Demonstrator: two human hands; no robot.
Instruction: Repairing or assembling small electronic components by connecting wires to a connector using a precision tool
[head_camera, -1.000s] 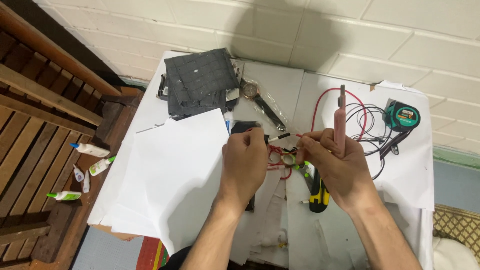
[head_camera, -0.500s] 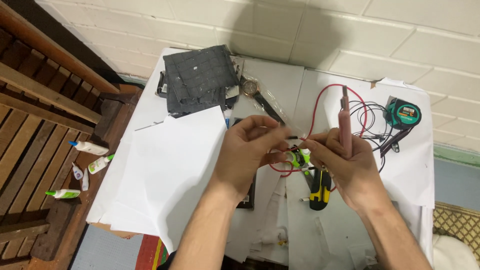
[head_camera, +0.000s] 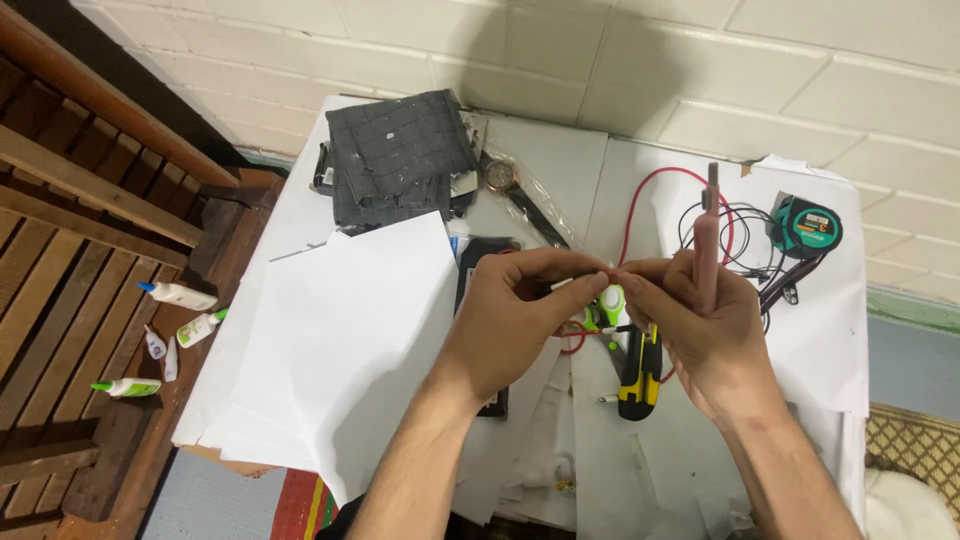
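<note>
My left hand (head_camera: 520, 315) and my right hand (head_camera: 705, 335) meet above the table, fingertips pinching the end of a thin red wire (head_camera: 640, 205) between them. My right hand also grips a pink pen-shaped tool (head_camera: 708, 235) that stands upright out of the fist. Just under the fingers lie a small green and white part (head_camera: 608, 305) and a yellow and black utility knife (head_camera: 640, 385).
White paper sheets (head_camera: 350, 330) cover the table. A dark grey padded square (head_camera: 400, 155) and a wristwatch (head_camera: 498, 177) lie at the back, a teal tape measure (head_camera: 808, 228) with black cables at the right. Small glue bottles (head_camera: 175, 295) lie on the wooden slats (head_camera: 60, 290) to the left.
Both hands have risen from the table surface and drawn together, fingertips now pinching the red wire's end. The pink tool stays upright in my right hand.
</note>
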